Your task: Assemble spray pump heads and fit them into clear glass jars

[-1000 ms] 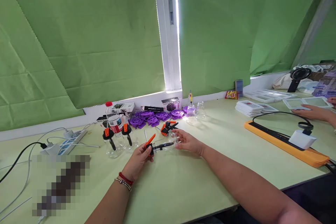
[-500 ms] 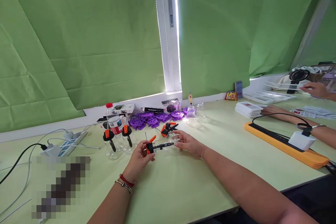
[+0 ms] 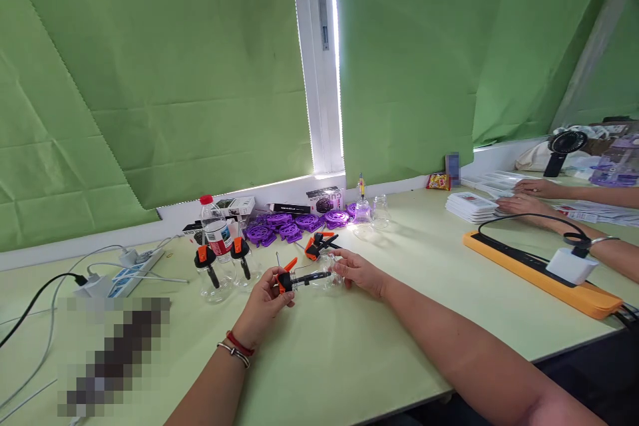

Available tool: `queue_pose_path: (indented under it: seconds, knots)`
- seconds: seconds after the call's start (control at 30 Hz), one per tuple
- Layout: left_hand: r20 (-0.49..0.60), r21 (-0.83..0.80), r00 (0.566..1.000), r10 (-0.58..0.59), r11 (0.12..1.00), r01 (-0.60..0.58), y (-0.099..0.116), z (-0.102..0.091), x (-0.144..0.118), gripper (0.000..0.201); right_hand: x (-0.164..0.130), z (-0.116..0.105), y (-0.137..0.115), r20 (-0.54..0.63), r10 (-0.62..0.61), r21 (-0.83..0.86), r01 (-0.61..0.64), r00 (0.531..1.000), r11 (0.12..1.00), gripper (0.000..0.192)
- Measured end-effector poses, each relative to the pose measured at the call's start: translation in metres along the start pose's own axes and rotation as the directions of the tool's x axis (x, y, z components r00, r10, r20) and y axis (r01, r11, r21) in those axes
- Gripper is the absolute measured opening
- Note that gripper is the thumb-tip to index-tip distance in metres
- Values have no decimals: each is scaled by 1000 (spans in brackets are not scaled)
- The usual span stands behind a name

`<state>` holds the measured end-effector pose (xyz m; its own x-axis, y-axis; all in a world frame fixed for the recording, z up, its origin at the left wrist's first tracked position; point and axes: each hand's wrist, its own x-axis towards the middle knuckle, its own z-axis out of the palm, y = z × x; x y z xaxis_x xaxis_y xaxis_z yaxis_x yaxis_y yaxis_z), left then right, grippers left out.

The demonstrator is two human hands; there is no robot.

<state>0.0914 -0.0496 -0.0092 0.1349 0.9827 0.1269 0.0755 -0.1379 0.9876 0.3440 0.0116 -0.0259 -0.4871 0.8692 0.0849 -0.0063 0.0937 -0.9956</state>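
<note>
Clamp (image 3: 294, 277) spans both hands' (image 3: 267, 297) grip.

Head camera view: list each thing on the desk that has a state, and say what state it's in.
Left hand: closed on the orange and black clamp.
Right hand: holding the clear cup, which lies on its side.
Water bottle: upright, red cap on.
Two clear cups with clamps: standing.
Power strip: cables plugged in.

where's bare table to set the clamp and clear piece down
Bare tabletop lies in front of both hands, toward the near edge, and between the right hand and the orange power strip. Crowded: behind the left hand, with clamped jars, water bottle and purple parts.
</note>
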Motion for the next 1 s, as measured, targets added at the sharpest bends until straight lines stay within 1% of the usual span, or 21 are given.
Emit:
queue_pose_path:
  seconds: [0.2,0.4,0.57,0.63,0.73,0.8,0.9,0.93,1.0]
  knots:
    - [-2,3,1000,10,1000,-10,3,2,-1,45,2,0,1,5,-7,-26,8,1000,1000,59]
    - [6,16,1000,10,1000,-10,1,1,0,44,3,1,1,-6,-10,-64,9,1000,998,57]
    - [18,17,1000,13,1000,-14,-2,0,1,43,2,3,0,-3,-8,-76,8,1000,997,59]
    - [18,5,1000,25,1000,-25,-4,0,2,43,1,4,-1,22,-15,-66,17,1000,998,59]
    - [9,-10,999,33,999,-33,-6,-2,4,43,-2,4,-3,98,-30,-46,35,995,998,58]
    - [4,-16,999,32,999,-31,-7,-3,4,43,-4,3,-4,117,-29,-27,32,993,999,64]
    - [-9,-14,1000,25,1000,-25,-5,-3,3,43,-6,1,-4,98,-19,34,16,995,999,83]
    - [-11,-10,1000,20,1000,-20,-4,-3,3,43,-6,0,-4,103,-20,52,15,995,999,87]
    - [-16,-2,1000,11,1000,-11,-3,-2,2,43,-5,-1,-3,127,-27,64,19,992,998,85]
